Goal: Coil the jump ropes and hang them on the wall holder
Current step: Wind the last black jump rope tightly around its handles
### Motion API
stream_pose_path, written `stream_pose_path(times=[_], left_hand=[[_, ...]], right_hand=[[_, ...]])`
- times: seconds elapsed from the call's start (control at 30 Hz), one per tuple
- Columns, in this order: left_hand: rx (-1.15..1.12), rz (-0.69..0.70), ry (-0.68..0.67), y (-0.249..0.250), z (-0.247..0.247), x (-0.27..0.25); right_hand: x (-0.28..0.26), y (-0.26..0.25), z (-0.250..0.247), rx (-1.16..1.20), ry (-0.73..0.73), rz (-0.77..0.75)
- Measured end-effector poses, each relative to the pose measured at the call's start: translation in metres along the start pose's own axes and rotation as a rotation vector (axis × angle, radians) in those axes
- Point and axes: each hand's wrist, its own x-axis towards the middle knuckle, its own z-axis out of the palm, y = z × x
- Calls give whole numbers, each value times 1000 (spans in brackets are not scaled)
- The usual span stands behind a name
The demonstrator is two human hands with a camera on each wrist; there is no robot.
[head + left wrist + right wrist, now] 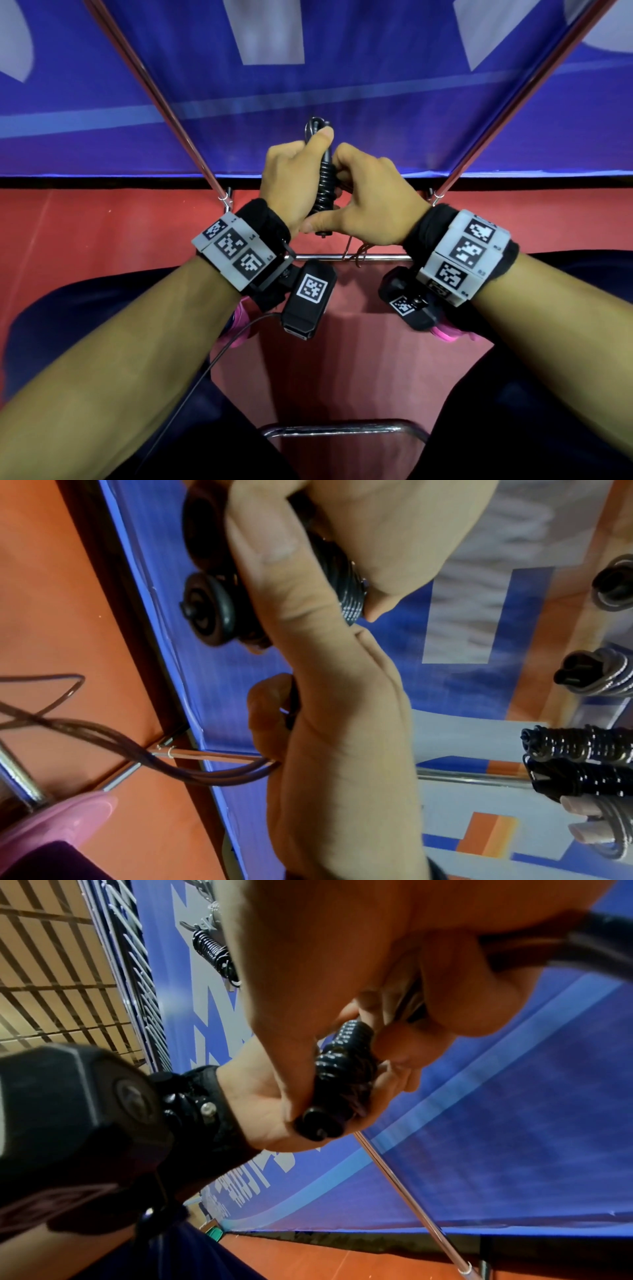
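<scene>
- Centre of the head view, before the blue banner: the left hand has its fingers curled tight round the paired black handles of a jump rope, with the thumb laid along their upper end.
- Touching it on the right, the right hand has its fingers clamped on the cord, with the thumb under the lower end of the handles.
- Tight turns of cord already cover the middle of the handles, so I judge the coiling of this rope well under way.
- It is not finished: a loose tail runs as a doubled strand with a loop across the lower left of the left wrist view, and in the head view it hangs below the right hand past a metal bar.
- Several coiled ropes show at the right edge of the left wrist view. One more hangs at the upper left of the right wrist view, by the wire wall holder. Part of the job looks done.
- What is left is to wind in the tail, secure it and hang this bundle.
- I cannot tell whether other uncoiled ropes are waiting.
</scene>
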Motion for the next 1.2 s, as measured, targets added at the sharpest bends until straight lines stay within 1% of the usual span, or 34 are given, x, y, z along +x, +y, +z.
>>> stream_pose_path(times=[0.1, 0.23, 0.33, 0.4, 0.47, 0.57, 0.67, 0.73, 0.8, 0.87, 0.93, 1.2], left_hand=[[-16, -11, -28, -1, -3, 0], [-93, -75, -142, 0, -7, 5], [-113, -82, -218, 0, -9, 6], [-101, -65, -197, -2, -7, 5], [-64, -34, -139, -5, -3, 3], [111, 58, -68, -10, 0, 1], [228, 128, -112, -13, -7, 3], [273, 152, -128, -15, -12, 7], [313, 180, -101, -16, -16, 11], [312, 164, -73, -16, -20, 12], [321, 147, -60, -18, -24, 13], [566, 236, -96, -24, -26, 16]], right_hand=[[1, 2, -1, 21, 6, 33], [4, 3, -7, 19, 37, 58], [4, 3, -7, -10, 72, 63], [2, 2, -2, -23, 85, 51], [0, 0, 6, -47, 80, 32], [1, 0, 10, -83, 33, 42], [1, -1, 0, -92, -99, 16], [1, 2, -7, -97, -132, 2], [4, 8, -13, -152, -97, -6], [6, 12, -17, -240, -56, -23], [6, 12, -19, -265, -38, -23], [-1, 2, -10, -359, -30, -35]])
